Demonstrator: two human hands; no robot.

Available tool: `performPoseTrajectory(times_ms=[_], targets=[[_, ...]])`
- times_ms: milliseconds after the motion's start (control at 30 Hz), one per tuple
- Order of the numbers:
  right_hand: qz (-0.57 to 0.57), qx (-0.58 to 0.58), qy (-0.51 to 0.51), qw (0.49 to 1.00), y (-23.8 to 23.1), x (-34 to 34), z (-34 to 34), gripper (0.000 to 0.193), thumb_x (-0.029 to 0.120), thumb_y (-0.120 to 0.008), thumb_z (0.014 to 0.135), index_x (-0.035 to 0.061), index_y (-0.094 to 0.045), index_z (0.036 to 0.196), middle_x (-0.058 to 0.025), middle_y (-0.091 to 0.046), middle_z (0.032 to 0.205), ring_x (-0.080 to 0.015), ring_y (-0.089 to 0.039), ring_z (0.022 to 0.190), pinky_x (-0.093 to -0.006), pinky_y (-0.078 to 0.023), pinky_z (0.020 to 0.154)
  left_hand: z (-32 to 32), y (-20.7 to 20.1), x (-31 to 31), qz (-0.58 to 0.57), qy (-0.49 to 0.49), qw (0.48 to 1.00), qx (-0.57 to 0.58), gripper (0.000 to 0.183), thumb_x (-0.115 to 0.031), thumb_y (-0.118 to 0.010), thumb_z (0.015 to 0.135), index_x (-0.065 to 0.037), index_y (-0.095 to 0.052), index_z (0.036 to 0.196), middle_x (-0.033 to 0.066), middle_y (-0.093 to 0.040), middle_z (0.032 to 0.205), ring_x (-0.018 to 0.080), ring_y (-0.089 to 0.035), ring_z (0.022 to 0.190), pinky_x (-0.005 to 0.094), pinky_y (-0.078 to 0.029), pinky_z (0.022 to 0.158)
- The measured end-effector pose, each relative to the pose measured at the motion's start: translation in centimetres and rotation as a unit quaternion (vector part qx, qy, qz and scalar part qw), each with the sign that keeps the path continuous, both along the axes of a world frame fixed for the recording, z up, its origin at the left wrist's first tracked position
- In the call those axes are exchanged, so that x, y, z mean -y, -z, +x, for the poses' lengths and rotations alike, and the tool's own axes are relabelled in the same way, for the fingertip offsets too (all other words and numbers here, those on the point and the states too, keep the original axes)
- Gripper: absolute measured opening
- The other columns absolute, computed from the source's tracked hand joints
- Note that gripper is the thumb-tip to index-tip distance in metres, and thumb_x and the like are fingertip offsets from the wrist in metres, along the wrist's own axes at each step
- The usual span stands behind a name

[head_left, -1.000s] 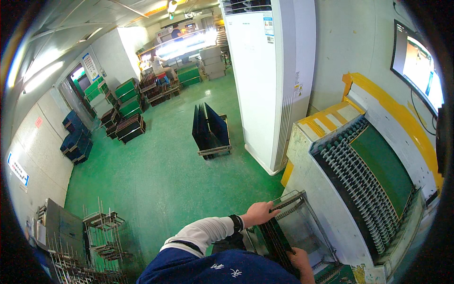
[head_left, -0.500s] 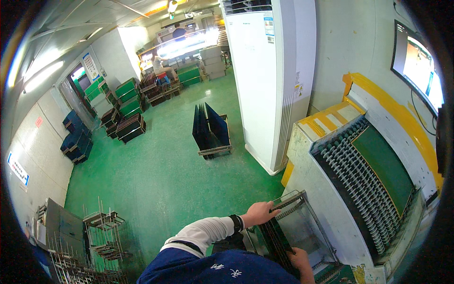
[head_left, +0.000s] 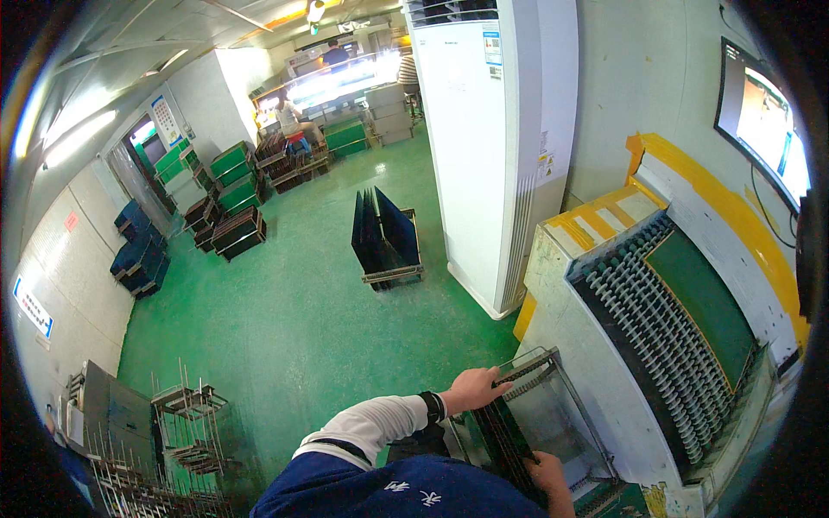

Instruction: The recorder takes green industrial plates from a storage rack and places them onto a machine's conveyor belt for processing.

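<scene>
My left hand [head_left: 473, 389] curls over the far end of a bundle of thin dark green panels [head_left: 501, 439], close to the toothed rail of a metal wire rack [head_left: 570, 393]. At the bundle's near end my right hand [head_left: 547, 476] is closed round its edge. The panels stand on edge, packed close together, inside the rack; my sleeve and blue top hide part of them. To the right of the rack is a roller machine [head_left: 648, 337] with rows of small wheels. One flat green panel [head_left: 704, 302] lies on those rollers.
A tall white air conditioner [head_left: 484, 155] stands ahead. On the green floor sits a rack of dark panels [head_left: 384, 237]. Metal racks with upright rods [head_left: 190, 423] are at lower left. Stacked crates [head_left: 237, 186] and people at a lit bench [head_left: 345, 82] lie farther back. A screen [head_left: 760, 116] hangs at right.
The flat green panel on the rollers has shifted slightly to the right. Both my hands stay in nearly the same place on the bundle.
</scene>
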State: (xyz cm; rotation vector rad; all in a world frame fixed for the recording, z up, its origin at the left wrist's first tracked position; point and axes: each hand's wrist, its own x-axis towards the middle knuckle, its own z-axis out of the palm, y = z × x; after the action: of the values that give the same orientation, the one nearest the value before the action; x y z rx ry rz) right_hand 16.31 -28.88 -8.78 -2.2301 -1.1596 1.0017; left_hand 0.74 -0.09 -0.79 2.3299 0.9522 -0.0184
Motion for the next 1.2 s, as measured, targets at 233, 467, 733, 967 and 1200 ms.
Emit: performPoseTrajectory(times_ms=[233,467,733,967,1200], targets=[[-0.002,-0.024,-0.009,1.0,0.0,-0.1,0.1,0.035,0.034,-0.069,0.091,0.0057,-0.074,0.113,-0.02,-0.075,0.099,-0.0361,-0.072,0.096,-0.0423,-0.053,0.085,-0.1,0.3,-0.1,0.003,0.0,1.0,0.01,0.06,-0.061,-0.052,0.099,-0.004,-0.062,0.114,0.0248,-0.07,0.093,0.0446,-0.068,0.091,0.0555,-0.052,0.079],[-0.007,-0.019,-0.011,1.0,0.2,-0.1,0.2,0.036,0.035,-0.069,0.091,0.0078,-0.074,0.115,-0.0204,-0.074,0.104,-0.0377,-0.071,0.1,-0.0435,-0.053,0.088,-0.1,0.6,0.0,0.019,0.001,0.999,0.026,0.06,-0.06,-0.051,0.1,-0.002,-0.061,0.111,0.0254,-0.069,0.089,0.046,-0.068,0.087,0.0564,-0.052,0.077],[-0.012,-0.015,-0.005,1.0,-0.4,-0.2,-0.1,0.037,0.036,-0.07,0.09,0.0076,-0.074,0.114,-0.0206,-0.074,0.103,-0.0378,-0.071,0.098,-0.0438,-0.053,0.086,-0.2,-0.8,0.3,0.005,-0.005,1.0,0.019,0.057,-0.058,-0.053,0.1,-0.002,-0.062,0.104,0.0253,-0.069,0.091,0.0451,-0.068,0.09,0.0546,-0.052,0.079],[0.017,-0.001,0.001,1.0,0.2,0.0,-0.1,0.036,0.034,-0.072,0.087,0.0074,-0.075,0.112,-0.02,-0.074,0.102,-0.0376,-0.071,0.097,-0.0441,-0.053,0.086,-0.4,0.3,0.3,0.031,-0.008,0.998,0.054,0.056,-0.057,-0.053,0.1,-0.001,-0.061,0.1,0.025,-0.069,0.088,0.0455,-0.067,0.087,0.0553,-0.051,0.078],[-0.001,0.037,0.015,0.999,1.4,0.4,0.2,0.041,0.035,-0.075,0.083,0.0056,-0.076,0.111,-0.0194,-0.075,0.105,-0.0377,-0.072,0.099,-0.0439,-0.055,0.089,-0.5,0.6,0.2,0.032,0.002,0.998,0.063,0.057,-0.058,-0.054,0.099,-0.002,-0.061,0.11,0.0261,-0.069,0.091,0.046,-0.067,0.088,0.0554,-0.052,0.078]])
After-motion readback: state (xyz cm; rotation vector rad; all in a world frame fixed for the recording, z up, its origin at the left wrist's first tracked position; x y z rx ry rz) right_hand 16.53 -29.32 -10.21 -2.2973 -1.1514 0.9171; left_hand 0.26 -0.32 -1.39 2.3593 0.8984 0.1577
